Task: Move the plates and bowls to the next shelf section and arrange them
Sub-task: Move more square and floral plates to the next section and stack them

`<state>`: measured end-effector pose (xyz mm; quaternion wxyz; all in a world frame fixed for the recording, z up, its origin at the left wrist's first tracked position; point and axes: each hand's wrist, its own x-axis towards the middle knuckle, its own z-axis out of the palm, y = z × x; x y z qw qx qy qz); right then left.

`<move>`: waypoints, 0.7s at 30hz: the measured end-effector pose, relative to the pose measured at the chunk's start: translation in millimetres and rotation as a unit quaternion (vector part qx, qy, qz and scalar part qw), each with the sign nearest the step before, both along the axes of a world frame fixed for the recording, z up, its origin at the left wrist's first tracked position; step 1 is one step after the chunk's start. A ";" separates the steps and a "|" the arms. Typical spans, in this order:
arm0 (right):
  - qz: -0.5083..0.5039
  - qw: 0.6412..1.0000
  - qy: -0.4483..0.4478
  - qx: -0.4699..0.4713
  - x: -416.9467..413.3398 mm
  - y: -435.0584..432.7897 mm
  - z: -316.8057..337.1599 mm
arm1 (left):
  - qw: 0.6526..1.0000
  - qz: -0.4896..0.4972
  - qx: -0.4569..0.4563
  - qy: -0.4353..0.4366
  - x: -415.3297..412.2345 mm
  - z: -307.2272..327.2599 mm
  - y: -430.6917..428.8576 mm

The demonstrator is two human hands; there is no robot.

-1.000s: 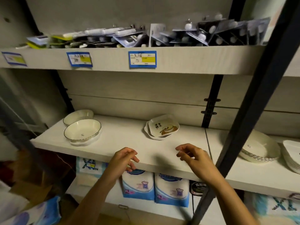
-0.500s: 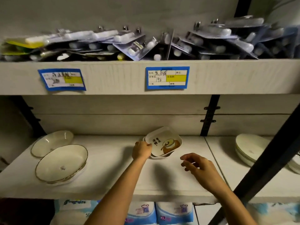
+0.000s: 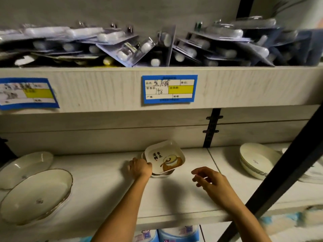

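A small stack of square white dishes (image 3: 166,158) with a brown drawing and dark characters sits at the back of the middle shelf (image 3: 108,193). My left hand (image 3: 140,167) grips the left edge of the top dish, which is tilted up. My right hand (image 3: 208,180) hovers to the right of the stack, fingers loosely curled and holding nothing. Two gold-rimmed oval bowls lie at the left, a near oval bowl (image 3: 37,195) and a far oval bowl (image 3: 26,166). In the right shelf section stands a stack of round white plates (image 3: 256,160).
A black slanted post (image 3: 286,173) crosses the right side in front of the shelf. More white plates (image 3: 312,173) lie behind it. The upper shelf holds several blister packs (image 3: 139,46), with blue price labels (image 3: 169,89) on its front. Blue and white packages (image 3: 167,234) sit below.
The view has moved closer to the shelf. My left hand reached from the shelf's front edge to the square dishes and took hold of the top one, tilting it. My right hand moved slightly inward.
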<state>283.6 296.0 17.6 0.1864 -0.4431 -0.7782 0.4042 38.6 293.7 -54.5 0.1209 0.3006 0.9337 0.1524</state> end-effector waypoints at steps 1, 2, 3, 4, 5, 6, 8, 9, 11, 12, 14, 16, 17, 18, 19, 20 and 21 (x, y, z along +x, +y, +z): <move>-0.002 1.000 -0.001 -0.003 -0.3 1.2 -1.5 | 1.000 -0.001 0.005 0.006 -2.2 2.9 -1.5; -0.006 1.000 -0.001 -0.008 -0.9 2.5 -3.1 | 1.000 -0.006 0.011 0.014 -4.8 6.3 -4.2; -0.012 1.000 0.002 -0.012 -0.9 4.1 -4.8 | 0.999 -0.013 0.019 0.023 -7.1 10.5 -7.8; -0.020 1.000 0.007 -0.017 -0.7 5.7 -6.4 | 0.999 -0.021 0.031 0.029 -8.9 15.6 -12.4; -0.029 0.999 0.010 -0.023 -0.4 6.5 -7.6 | 0.998 -0.029 0.047 0.029 -10.1 21.8 -18.7; -0.036 0.999 0.011 -0.030 0.0 6.7 -8.4 | 0.997 -0.038 0.068 0.025 -10.8 28.7 -25.8; -0.046 0.997 0.011 -0.055 1.0 5.6 -7.7 | 0.992 -0.067 0.107 0.014 -9.8 42.9 -43.0; -0.051 0.996 0.013 -0.074 1.2 4.1 -6.5 | 0.989 -0.085 0.119 0.011 -7.8 48.9 -52.9; -0.052 0.993 0.013 -0.110 2.0 -0.3 -5.2 | 0.984 -0.125 0.129 0.015 -0.2 57.1 -73.7; -0.046 0.991 0.009 -0.122 2.5 -3.3 -4.8 | 0.981 -0.145 0.132 0.016 5.5 59.6 -84.1; -0.026 0.989 0.001 -0.146 5.2 -11.4 -5.7 | 0.973 -0.182 0.139 -0.001 18.7 60.7 -102.4; -0.014 0.987 -0.012 -0.158 9.7 -19.6 -12.4 | 0.967 -0.210 0.141 -0.040 30.8 57.1 -118.5; -0.013 0.988 -0.027 -0.150 12.5 -23.3 -17.4 | 0.964 -0.218 0.139 -0.058 36.1 53.3 -125.9; -0.014 0.990 -0.048 -0.132 15.6 -26.8 -22.7 | 0.962 -0.221 0.140 -0.080 40.2 48.2 -132.5; -0.021 0.991 -0.066 -0.117 18.4 -30.3 -27.2 | 0.959 -0.221 0.141 -0.107 43.2 42.7 -137.7; -0.034 0.991 -0.074 -0.110 20.9 -33.3 -30.4 | 0.955 -0.219 0.140 -0.142 44.7 37.5 -141.0; -0.048 0.990 -0.071 -0.113 23.0 -35.6 -32.1 | 0.950 -0.213 0.137 -0.181 44.9 34.3 -141.9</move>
